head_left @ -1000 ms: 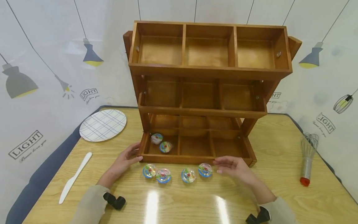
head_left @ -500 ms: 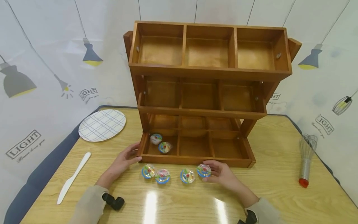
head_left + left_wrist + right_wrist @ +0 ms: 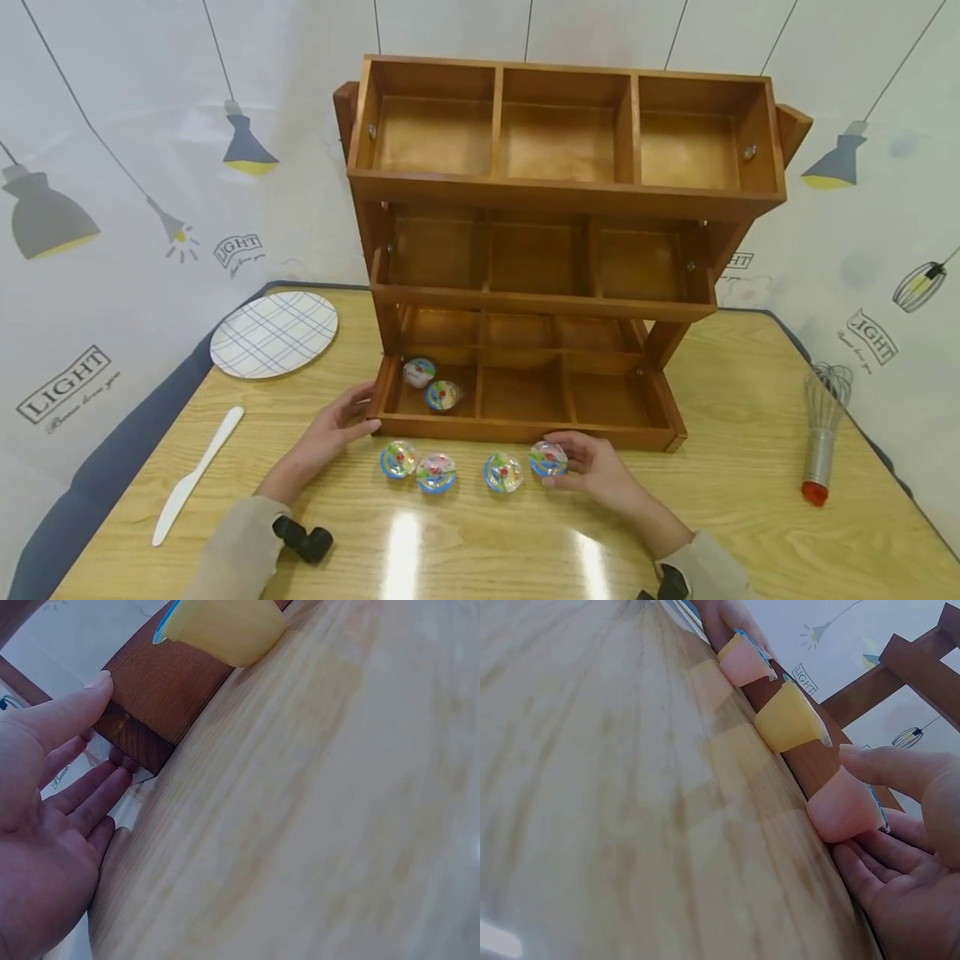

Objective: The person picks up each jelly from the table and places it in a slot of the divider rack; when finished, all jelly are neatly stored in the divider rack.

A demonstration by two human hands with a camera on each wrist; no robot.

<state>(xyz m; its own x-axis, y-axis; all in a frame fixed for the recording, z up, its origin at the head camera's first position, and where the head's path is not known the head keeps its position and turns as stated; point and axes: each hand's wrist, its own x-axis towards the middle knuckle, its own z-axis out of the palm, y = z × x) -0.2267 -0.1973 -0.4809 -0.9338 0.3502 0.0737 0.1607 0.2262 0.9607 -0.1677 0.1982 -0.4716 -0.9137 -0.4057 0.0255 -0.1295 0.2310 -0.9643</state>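
My right hand (image 3: pixel 600 473) has its thumb and fingers on either side of a pink jelly cup (image 3: pixel 548 459) with a printed foil lid, pinching it where it stands on the table. The right wrist view shows this pink cup (image 3: pixel 844 810) between thumb and fingers. My left hand (image 3: pixel 326 433) rests at the front left corner of a wooden shelf rack (image 3: pixel 525 429), thumb on its front, relaxed fingers by its side. Three more jelly cups stand in front of the rack: one (image 3: pixel 502 472), another (image 3: pixel 436 473) and a third (image 3: pixel 398 459). Two cups (image 3: pixel 443 395) lie in the bottom left compartment.
A checked plate (image 3: pixel 274 335) and a white plastic knife (image 3: pixel 197 479) lie on the left of the wooden table (image 3: pixel 480 550). To the right lies a whisk (image 3: pixel 822 433) with a red-ended handle. The rack's upper tiers (image 3: pixel 562 192) overhang the bottom one.
My right hand has moved left from the rack's front edge to the rightmost jelly cup and now holds it between thumb and fingers. My left hand has stayed at the corner.
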